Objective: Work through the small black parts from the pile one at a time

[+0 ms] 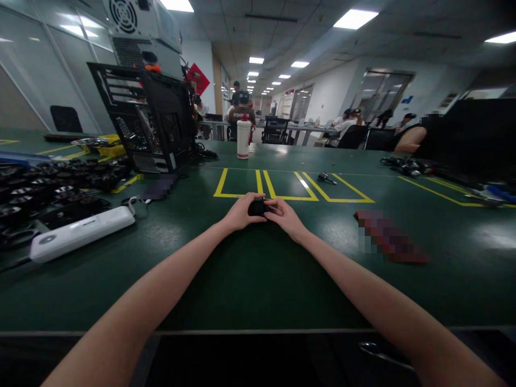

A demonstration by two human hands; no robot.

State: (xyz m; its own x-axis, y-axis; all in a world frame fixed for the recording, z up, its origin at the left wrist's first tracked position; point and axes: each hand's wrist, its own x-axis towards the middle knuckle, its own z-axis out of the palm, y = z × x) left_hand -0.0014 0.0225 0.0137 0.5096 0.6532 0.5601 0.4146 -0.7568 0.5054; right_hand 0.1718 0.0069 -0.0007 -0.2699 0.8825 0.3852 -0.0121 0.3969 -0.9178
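Between my two hands is a small black block-shaped object [257, 208], held just above or on the green table; its exact kind is too small and dark to make out. My left hand [239, 213] wraps round its left side, thumb below and fingers over the top. At its right end, the thumb and fingers of my right hand [284, 216] pinch together, touching it. Beyond them, yellow tape outlines [278, 198] mark the table. A small dark part with a metallic look [326, 178] lies by the right-hand outline.
A white power strip [83, 234] lies to the left, near a heap of black parts [44, 180]. Behind stands an open black computer case [161, 118]. A white bottle [243, 140] is at the far edge. A blurred reddish flat item [391, 236] lies right. Other people sit farther off.
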